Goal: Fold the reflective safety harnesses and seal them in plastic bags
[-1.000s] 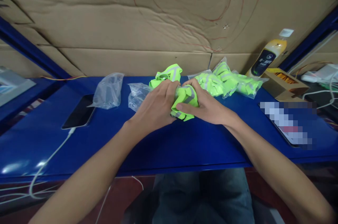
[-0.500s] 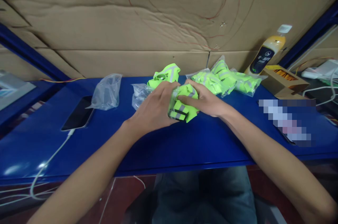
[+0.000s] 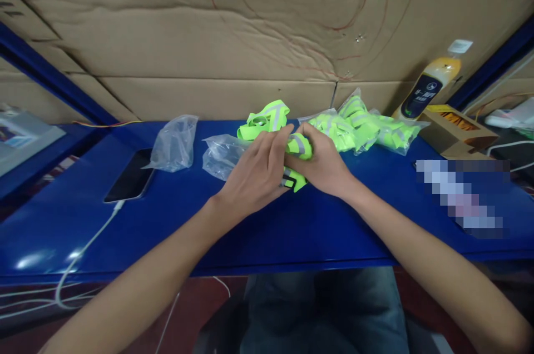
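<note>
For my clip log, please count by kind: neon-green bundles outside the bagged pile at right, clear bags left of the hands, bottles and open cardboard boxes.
Neon-green bundles: 2 (held bundle between left hand and right hand; rear bundle)
Clear bags: 2 (far-left bag; nearer bag)
Bottle: 1
Open cardboard box: 1
Total: 6

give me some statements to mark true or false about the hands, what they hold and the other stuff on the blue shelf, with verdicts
1. The left hand and right hand are both on one green strap bundle. True.
2. The phone has nothing plugged in. False: a white cable runs into the near end of the phone.
3. The bottle is on the person's right, near the cardboard box. True.
4. The green straps to the right of the hands lie unwrapped. False: those green straps are in clear bags.
5. Another green strap lies beyond the left hand. True.
</note>
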### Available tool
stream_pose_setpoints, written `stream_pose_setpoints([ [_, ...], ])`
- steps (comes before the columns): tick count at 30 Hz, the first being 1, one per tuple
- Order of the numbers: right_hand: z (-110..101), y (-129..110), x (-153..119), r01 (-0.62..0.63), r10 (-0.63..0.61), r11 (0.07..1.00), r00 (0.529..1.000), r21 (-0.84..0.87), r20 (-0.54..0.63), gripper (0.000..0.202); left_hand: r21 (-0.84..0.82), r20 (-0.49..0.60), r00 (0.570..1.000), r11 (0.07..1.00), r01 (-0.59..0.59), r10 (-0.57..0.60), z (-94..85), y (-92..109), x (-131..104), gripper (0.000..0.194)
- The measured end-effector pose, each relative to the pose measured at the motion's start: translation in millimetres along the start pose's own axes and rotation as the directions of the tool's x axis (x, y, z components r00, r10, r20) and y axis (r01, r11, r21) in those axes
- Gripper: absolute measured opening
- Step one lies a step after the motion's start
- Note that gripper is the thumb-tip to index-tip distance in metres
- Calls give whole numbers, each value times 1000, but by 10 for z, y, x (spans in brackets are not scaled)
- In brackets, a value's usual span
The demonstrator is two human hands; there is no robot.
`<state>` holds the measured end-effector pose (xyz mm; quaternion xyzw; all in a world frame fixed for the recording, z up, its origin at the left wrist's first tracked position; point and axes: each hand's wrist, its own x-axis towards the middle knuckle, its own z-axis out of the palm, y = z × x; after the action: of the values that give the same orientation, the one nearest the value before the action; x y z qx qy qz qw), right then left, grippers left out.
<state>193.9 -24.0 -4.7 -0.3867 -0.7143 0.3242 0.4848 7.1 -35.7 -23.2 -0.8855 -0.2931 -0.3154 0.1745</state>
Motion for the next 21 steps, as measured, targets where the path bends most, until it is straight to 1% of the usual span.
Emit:
stream_pose_setpoints([
  [2, -32, -33, 20, -40, 38, 993, 999, 112, 21, 48, -52, -12, 1000, 998, 21, -21, -78, 32, 44, 107],
  [4, -81, -53, 33, -183, 174, 961, 983, 209, 60, 50, -103, 42, 999, 995, 10, -6, -157, 44, 80, 117],
  [5, -104, -59, 35, -279, 265, 929, 960, 245, 88, 51, -126, 90, 996, 992, 1, 11, -188, 39, 90, 118],
  [7, -134, -63, 33, -447, 414, 843, 894, 298, 172, 53, -163, 179, 983, 987, -17, 46, -221, 15, 92, 113],
  [8, -137, -63, 31, -494, 450, 809, 869, 319, 203, 54, -174, 200, 979, 985, -16, 51, -220, -1, 87, 109],
  [9, -131, -61, 28, -511, 465, 788, 859, 343, 213, 55, -180, 206, 977, 984, -8, 46, -209, -15, 79, 107],
  [10, -114, -57, 25, -510, 467, 779, 860, 365, 205, 56, -183, 192, 981, 983, 1, 35, -190, -28, 70, 105],
  [12, -55, -43, 16, -478, 459, 789, 876, 387, 147, 55, -182, 137, 990, 983, 37, -12, -134, -44, 49, 104],
  [15, 39, -1, -12, -432, 437, 839, 897, 330, 64, 54, -184, 83, 994, 979, 92, -78, -48, -59, 15, 105],
  [18, 40, 34, -48, -362, 360, 907, 932, 217, 50, 50, -192, 96, 986, 969, 155, -138, -2, -81, -6, 105],
  [21, -69, 2, -80, -210, 199, 969, 975, 127, 96, 52, -217, 151, 960, 940, 265, -236, -35, -112, 14, 103],
])
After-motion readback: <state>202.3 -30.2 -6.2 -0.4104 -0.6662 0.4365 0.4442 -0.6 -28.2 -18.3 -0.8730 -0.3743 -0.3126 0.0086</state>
